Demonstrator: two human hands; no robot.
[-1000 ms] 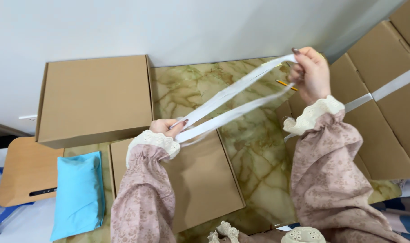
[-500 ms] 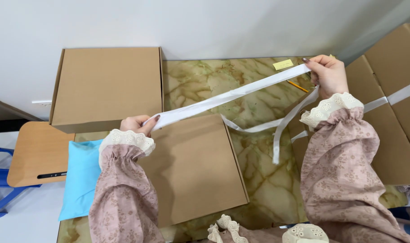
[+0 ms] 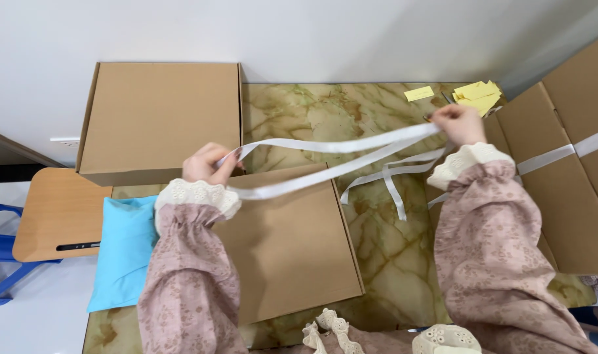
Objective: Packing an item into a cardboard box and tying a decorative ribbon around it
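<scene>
Holding a white ribbon (image 3: 325, 157) stretched between both hands, you have it doubled again: half a second ago it ran as one taut strand from hand to hand, and now two strands span the gap, with loose tails drooping onto the marble-patterned tabletop (image 3: 384, 262) near your right wrist. That looks like a fold being gathered, the ribbon's length brought in rather than paid out.

Nearest you, at 6 o'clock, lace trim (image 3: 328, 331) shows at the frame's bottom edge. Just beyond, a flat closed cardboard box (image 3: 292, 249) lies under the ribbon's left half, with a light blue pouch (image 3: 122, 252) beside it at 9 o'clock.

Your left hand (image 3: 207, 164) sits at about 10 o'clock from that box, fingers pinched shut on the ribbon's left end. Your right hand (image 3: 458, 123), out at 2 o'clock, has its fingertips closed on the other end, lower than it was a moment ago.

Farther off, a larger cardboard box (image 3: 161, 118) stands at 11 o'clock against the wall, yellow sticky notes (image 3: 476, 97) lie just past your right hand, and flattened cartons (image 3: 574, 170) crossed by a white strip lean at 3 o'clock.
</scene>
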